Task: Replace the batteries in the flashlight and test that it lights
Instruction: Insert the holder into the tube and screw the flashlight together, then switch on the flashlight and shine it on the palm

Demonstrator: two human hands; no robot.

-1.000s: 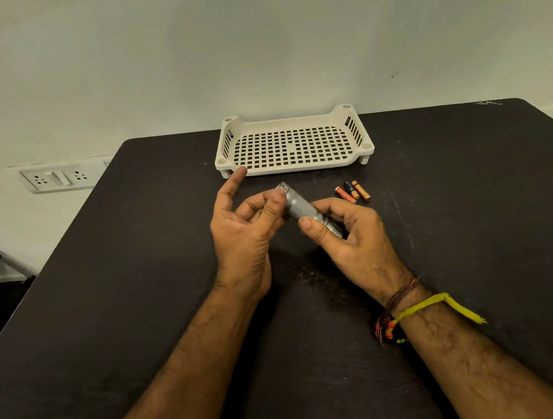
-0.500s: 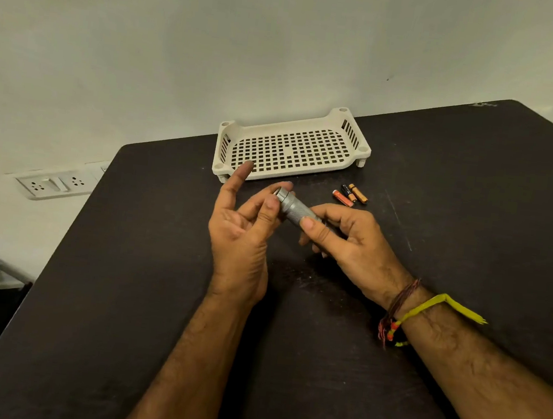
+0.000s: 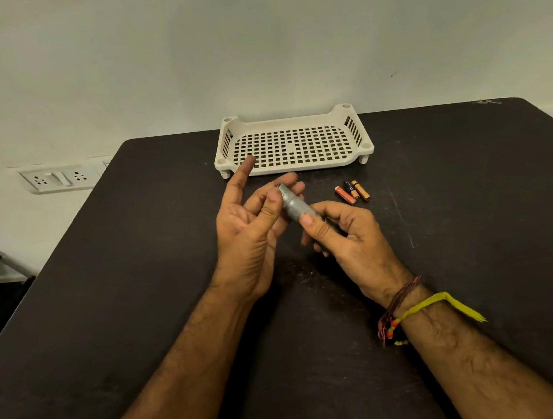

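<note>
A small silver metal flashlight (image 3: pixel 295 206) is still gripped by the right hand (image 3: pixel 344 237); its end is pinched by the left hand (image 3: pixel 252 227), forefinger raised as before.

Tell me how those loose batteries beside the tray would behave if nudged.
The batteries are small smooth cylinders lying on their sides on the flat table, so they would probably roll sideways at a light push. They look rigid and light for a fingertip pinch. Their glossy wrap may be a little slippery.
</note>
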